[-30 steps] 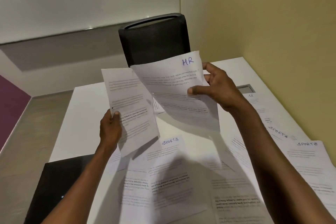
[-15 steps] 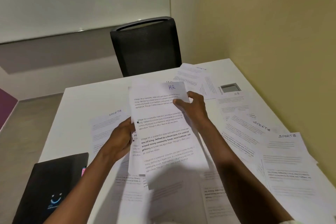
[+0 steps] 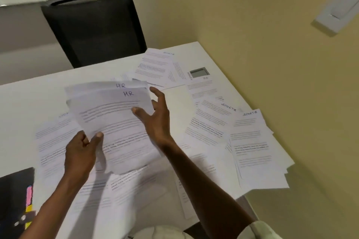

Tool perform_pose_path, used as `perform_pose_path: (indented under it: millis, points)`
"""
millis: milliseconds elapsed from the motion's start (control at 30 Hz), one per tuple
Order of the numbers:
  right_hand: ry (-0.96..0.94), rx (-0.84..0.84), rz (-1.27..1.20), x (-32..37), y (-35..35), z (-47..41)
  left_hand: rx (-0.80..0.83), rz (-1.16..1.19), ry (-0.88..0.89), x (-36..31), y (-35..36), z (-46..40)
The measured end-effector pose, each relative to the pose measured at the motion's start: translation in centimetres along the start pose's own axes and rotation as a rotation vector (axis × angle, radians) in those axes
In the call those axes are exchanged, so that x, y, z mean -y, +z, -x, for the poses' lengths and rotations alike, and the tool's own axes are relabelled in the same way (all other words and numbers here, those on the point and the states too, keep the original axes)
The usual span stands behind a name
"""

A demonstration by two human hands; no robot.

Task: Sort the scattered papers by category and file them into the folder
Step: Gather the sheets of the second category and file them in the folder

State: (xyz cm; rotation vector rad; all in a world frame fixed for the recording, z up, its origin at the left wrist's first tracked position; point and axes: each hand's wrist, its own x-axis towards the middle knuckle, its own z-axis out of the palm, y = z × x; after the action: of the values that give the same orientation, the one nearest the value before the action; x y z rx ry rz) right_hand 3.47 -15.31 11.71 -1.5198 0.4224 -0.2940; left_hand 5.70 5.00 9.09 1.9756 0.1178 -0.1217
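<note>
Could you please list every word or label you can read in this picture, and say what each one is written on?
"HR": top sheet of the held stack, gripped by the left hand.
"HR": the sheet behind it.
"SPORTS": far-right sheet.
"SPORTS": the sheet to its left.
"HR", roughly: sheet by the grey panel.
Blue headings on the far sheet and the left sheet, and all printed text: too blurred.

"HR" is handwritten atop two held sheets (image 3: 112, 114); "SPORTS" heads two pages (image 3: 250, 141) at the table's right edge. Another sheet (image 3: 202, 87) by a grey panel reads "HR". The printed paragraphs are too blurred to read.
</note>
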Motion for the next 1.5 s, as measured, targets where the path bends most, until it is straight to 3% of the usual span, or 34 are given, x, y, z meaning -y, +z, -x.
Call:
perform_pose_path:
  millis: [167, 467, 800, 967, 1133, 1233, 1500]
  points:
    - [-0.207, -0.067, -0.016, -1.5, -0.6, 2.4, -0.124, -0.054, 0.124, -0.6, 0.9, 2.2]
    - [0.104, -0.053, 0.171, -7.2, -0.2, 5.2, 0.048, -0.095, -0.019, 4.0, 1.3, 4.0]
    - [0.242, -0.037, 0.222, -8.8, -0.4, 5.9, 0.14, -0.114, -0.006, 3.0, 2.2, 3.9]
    - [0.21, -0.054, 0.251, -7.2, -2.3, 5.3, 0.133, -0.152, 0.004, 2.1, 2.7, 3.0]
    - [0.228, -0.064, 0.162, -6.7, -7.2, 4.7, 0.19, -0.172, 0.035, 1.3, 4.7, 3.1]
    - [0.303, -0.153, 0.101, -7.2, -11.4, 3.6, 0.198, -0.147, -0.007, 0.8, 6.8, 3.7]
    - [0.343, -0.385, 0.508, -9.2, -25.7, -7.2, 0.119, -0.125, -0.121, 1.3, 12.5, 3.8]
